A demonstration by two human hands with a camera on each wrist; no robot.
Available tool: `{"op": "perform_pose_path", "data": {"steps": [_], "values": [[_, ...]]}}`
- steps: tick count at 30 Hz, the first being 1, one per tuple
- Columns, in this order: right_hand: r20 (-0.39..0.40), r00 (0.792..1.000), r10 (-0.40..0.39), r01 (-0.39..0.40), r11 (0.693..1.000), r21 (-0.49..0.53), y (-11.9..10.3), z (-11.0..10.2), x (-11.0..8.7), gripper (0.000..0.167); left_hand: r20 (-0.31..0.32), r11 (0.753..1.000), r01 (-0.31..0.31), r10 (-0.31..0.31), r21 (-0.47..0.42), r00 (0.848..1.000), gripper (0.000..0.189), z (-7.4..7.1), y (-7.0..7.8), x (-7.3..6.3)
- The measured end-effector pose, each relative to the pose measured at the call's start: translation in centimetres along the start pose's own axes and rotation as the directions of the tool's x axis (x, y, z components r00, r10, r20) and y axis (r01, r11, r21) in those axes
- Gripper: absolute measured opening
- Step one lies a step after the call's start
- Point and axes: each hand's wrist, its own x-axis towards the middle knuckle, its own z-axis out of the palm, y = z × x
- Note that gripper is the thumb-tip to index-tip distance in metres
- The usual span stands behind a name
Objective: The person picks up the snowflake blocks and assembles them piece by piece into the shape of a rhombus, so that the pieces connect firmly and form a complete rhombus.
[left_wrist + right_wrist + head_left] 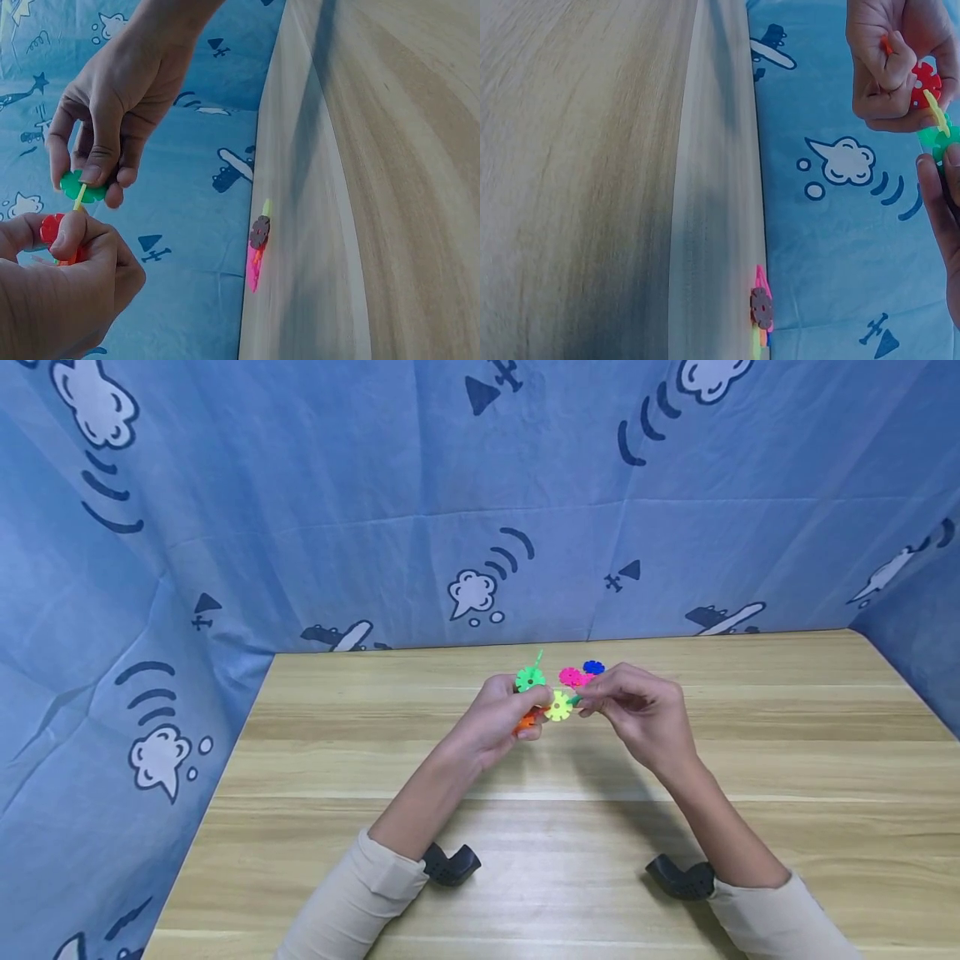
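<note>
My left hand [491,718] grips a joined cluster of notched plastic snowflake discs. In the head view the cluster shows a light green disc [530,678], a yellow disc [558,706] and an orange disc [528,722]. A red disc [925,86] of it sits among the left fingers in the right wrist view. Between thumb and fingertips, my right hand [648,710] pinches a darker green disc [72,184]. That disc meets the yellow one edge to edge, at an angle; how far their slots interlock cannot be told. The left fingers partly hide the cluster.
Near the table's back edge lie more discs, among them a pink disc [571,677], a blue disc [594,667] and a brown disc [259,232]. A blue patterned curtain [360,568] stands behind the wooden table [315,760]. Black wrist devices [452,867] sit at both cuffs.
</note>
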Motion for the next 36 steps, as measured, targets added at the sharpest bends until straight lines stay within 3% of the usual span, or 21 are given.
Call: {"op": "perform_pose_path", "data": {"steps": [11,15,22,26,29,31,33,36], "values": [[0.014,1.0,0.0,0.0,1.0,0.025,0.2,0.1,-0.2,0.029,0.041,0.999,-0.03,0.028,0.03,0.999,0.011,-0.1,0.0,-0.3],[0.003,1.0,-0.013,0.013,1.0,-0.002,0.0,0.3,-0.2,0.029,0.055,0.997,-0.053,0.05,0.048,0.997,0.012,-0.2,0.1,-0.5],[0.013,1.0,-0.014,0.014,0.998,-0.06,-0.1,0.1,-0.1,0.027,0.061,0.999,-0.038,0.037,0.019,0.997,0.009,0.1,0.0,-0.3],[0.028,0.999,0.03,-0.028,0.996,-0.09,-0.1,-0.3,0.1,0.034,0.063,0.999,-0.028,0.029,-0.014,0.998,0.006,0.5,-0.3,-0.1],[0.054,0.992,0.11,-0.103,0.987,-0.124,-0.1,-0.9,0.3,0.042,0.048,0.999,-0.03,0.032,-0.033,0.998,0.009,0.6,-0.4,0.1],[0.089,0.977,0.191,-0.174,0.969,-0.176,0.0,-1.3,0.4,0.049,0.034,0.999,-0.029,0.03,-0.042,0.999,0.011,0.6,-0.4,0.2],[0.145,0.946,0.291,-0.25,0.936,-0.248,0.2,-1.7,0.5,0.053,0.022,0.998,-0.021,0.022,-0.053,1.0,0.013,0.4,-0.4,0.3],[0.251,0.859,0.446,-0.341,0.864,-0.369,0.5,-2.2,0.5,0.057,0.03,0.997,-0.004,0.006,-0.073,1.0,0.016,0.2,-0.3,0.3]]}}
